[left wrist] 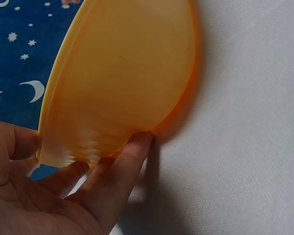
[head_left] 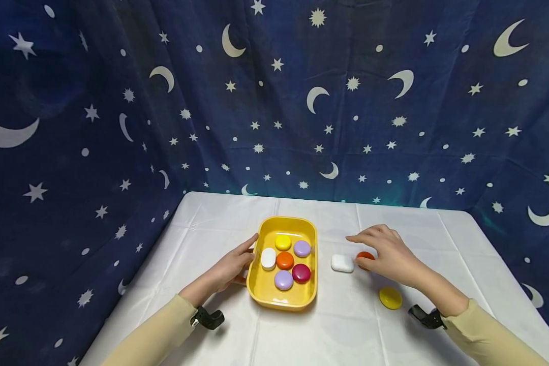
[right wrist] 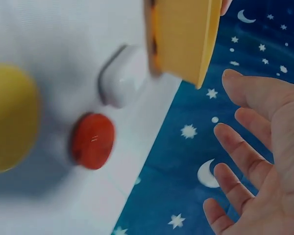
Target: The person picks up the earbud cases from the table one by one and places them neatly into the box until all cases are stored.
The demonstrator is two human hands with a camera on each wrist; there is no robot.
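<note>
A deep yellow tray [head_left: 281, 305] with rounded corners stands on the white cloth. Several glossy rounded pieces lie inside: yellow [head_left: 283, 242], white [head_left: 268, 258], orange [head_left: 284, 261], crimson [head_left: 301, 273] and two lilac ones [head_left: 283, 280]. My left hand [head_left: 231, 267] rests its fingers and thumb along the tray's left outer wall. To the right of the tray, my right hand [head_left: 389, 254] hovers with loosely spread fingers and nothing in its grasp. Beneath it is a red-orange piece [right wrist: 94, 141], partly covered in the head view. Left of that lies a white rounded-square piece [head_left: 342, 263].
A yellow round piece [head_left: 390, 298] lies on the cloth below the right hand, near the right wrist's black strap [head_left: 425, 317]. Another black strap [head_left: 208, 318] is on the left wrist. Behind the table hangs a dark blue star-and-moon curtain [head_left: 293, 127].
</note>
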